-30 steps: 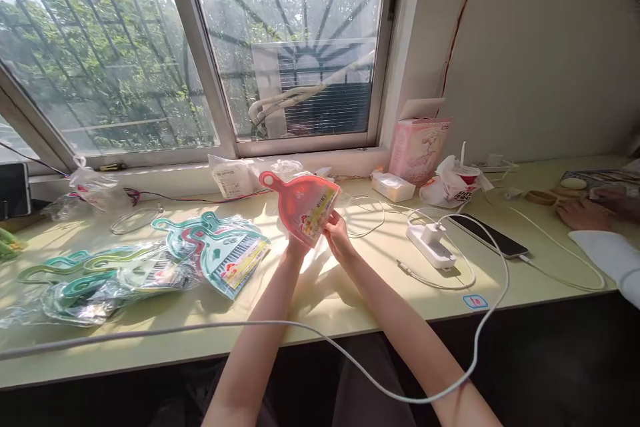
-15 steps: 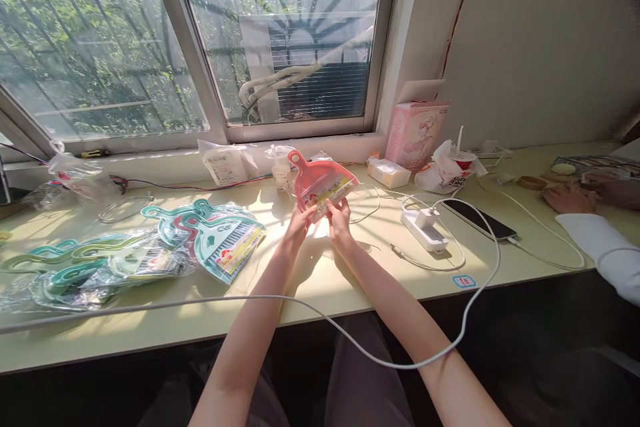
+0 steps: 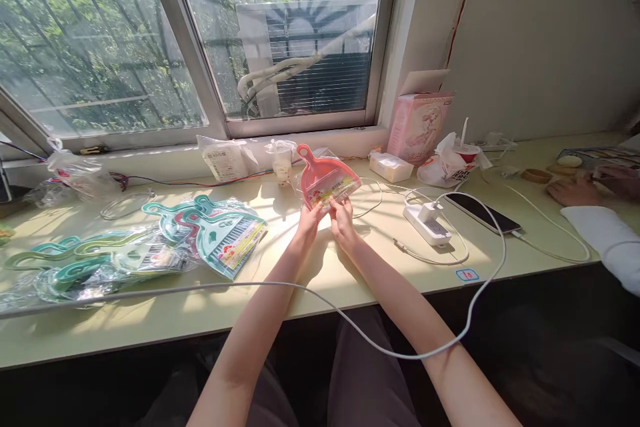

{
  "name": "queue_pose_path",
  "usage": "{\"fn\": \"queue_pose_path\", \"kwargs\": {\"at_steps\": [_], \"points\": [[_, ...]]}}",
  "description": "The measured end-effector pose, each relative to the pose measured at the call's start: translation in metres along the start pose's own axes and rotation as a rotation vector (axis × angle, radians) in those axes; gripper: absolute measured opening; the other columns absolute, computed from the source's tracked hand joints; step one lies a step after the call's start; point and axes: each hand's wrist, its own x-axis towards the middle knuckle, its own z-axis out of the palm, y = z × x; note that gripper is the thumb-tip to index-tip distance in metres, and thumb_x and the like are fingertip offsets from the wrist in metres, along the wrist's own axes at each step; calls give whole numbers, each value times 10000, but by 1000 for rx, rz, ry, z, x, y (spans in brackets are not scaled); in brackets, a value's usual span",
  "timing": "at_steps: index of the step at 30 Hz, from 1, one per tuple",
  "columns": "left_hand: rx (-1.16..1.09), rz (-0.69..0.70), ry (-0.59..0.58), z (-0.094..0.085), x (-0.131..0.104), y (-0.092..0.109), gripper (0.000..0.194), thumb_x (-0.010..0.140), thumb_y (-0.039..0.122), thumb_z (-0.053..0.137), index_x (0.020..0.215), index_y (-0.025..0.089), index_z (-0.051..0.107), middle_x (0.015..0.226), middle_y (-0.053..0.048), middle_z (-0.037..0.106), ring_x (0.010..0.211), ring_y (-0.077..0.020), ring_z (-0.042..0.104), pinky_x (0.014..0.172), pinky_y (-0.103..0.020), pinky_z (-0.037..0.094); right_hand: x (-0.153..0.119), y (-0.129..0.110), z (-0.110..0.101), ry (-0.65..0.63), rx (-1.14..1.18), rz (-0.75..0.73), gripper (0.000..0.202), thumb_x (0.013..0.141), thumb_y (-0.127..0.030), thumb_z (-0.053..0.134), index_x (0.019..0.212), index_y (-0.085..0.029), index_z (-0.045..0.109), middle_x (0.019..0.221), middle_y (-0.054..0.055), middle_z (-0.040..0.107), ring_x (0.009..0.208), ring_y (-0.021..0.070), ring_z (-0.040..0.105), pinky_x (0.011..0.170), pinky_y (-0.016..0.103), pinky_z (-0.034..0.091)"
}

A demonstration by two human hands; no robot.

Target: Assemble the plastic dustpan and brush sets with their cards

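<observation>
Left to right: at the far left we have a tied clear plastic bag near the window sill. In front of it, on the pale table, we see a heap of wrapped green dustpans, overlapping. At the heap's right end lies a teal dustpan with a piano-key print and a yellow label. Behind, by the sill, we note a white packet and a bagged cup.

Center: we get the pink dustpan, lifted above the table, tilted, loop handle up and to the left, printed card toward us. Our left hand grips its lower left corner; our right hand grips the lower edge beside it, thumb on the card. Both hands closed on it. A white cable crosses in front of our forearms.

Right: we log a small white pack, a pink box, a power strip with a plug in it, a crumpled bag and a phone. Far right, another person's hand, white sleeve; we can't tell its grip, too blurred.
</observation>
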Motion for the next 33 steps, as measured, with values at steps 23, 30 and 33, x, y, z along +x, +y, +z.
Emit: {"fn": "queue_pose_path", "kwargs": {"at_steps": [23, 30, 33], "points": [[155, -249, 54, -28, -15, 51, 665, 798, 124, 925, 1443, 207, 782, 1041, -104, 879, 1138, -390, 863, 1079, -552, 698, 23, -40, -14, -86, -421, 216, 140, 888, -239, 869, 858, -242, 733, 847, 110, 839, 1043, 378, 879, 1086, 608, 721], [210, -188, 271, -44, -2, 64, 404, 833, 54, 826, 1217, 178, 841, 1030, -103, 857, 1166, -335, 816, 1110, -461, 652, 26, -72, -37, -1, -836, -363, 367, 907, -250, 813, 1273, -246, 830, 1681, 195, 679, 1729, 426, 469, 1430, 738, 312], [133, -183, 171, -51, -2, 62, 356, 859, 54, 785, 1189, 173, 838, 1128, -140, 859, 1216, -345, 797, 1136, -484, 636, 28, -73, -40, -164, -818, -380, 589, 786, -251, 880, 1366, -323, 810, 1746, 99, 636, 1766, 383, 404, 1463, 728, 213]]}}
